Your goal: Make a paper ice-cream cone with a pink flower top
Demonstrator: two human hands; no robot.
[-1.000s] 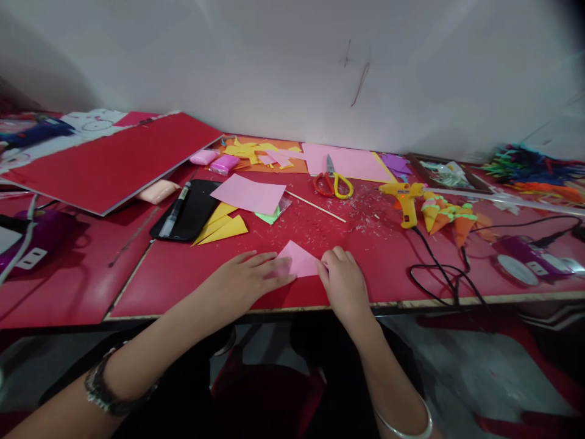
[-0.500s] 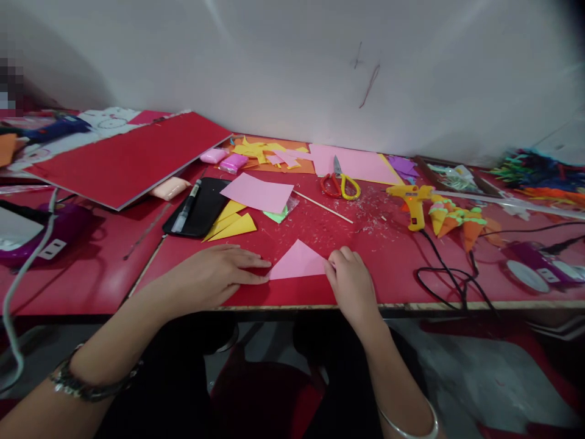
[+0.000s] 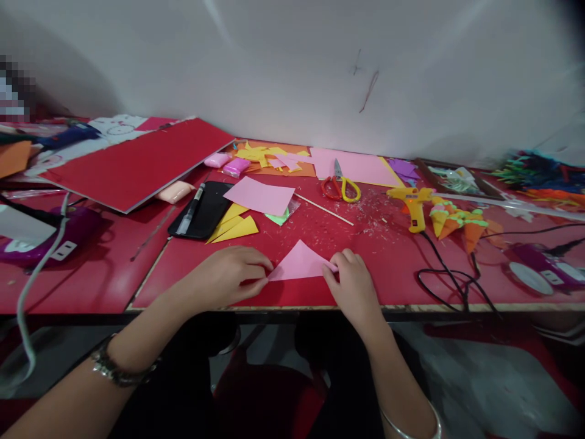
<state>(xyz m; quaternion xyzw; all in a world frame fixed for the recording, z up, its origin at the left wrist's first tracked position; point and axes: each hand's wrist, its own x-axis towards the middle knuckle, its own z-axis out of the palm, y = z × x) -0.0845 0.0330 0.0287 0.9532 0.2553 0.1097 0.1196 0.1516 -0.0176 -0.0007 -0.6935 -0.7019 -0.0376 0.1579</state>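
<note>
A pink paper triangle [image 3: 299,263] lies near the front edge of the red table, its point facing away from me. My left hand [image 3: 228,274] pinches its left corner between thumb and fingers. At the right corner, my right hand [image 3: 351,275] grips the paper, and that corner lifts and curls slightly at the fingertips. Just beyond are a flat pink sheet [image 3: 260,196], several yellow paper pieces [image 3: 235,227] and a thin wooden stick [image 3: 324,209].
Scissors [image 3: 340,188] with red and yellow handles lie behind the stick. A yellow glue gun [image 3: 414,204] sits right, beside orange paper cones [image 3: 473,230]; its black cord [image 3: 441,292] loops forward. Left are a black phone [image 3: 208,210] with a marker and a red board [image 3: 137,161].
My left fingers have gone from lying stretched at the paper's left corner to bent and pinching it. The right corner now curls up a little in my right hand.
</note>
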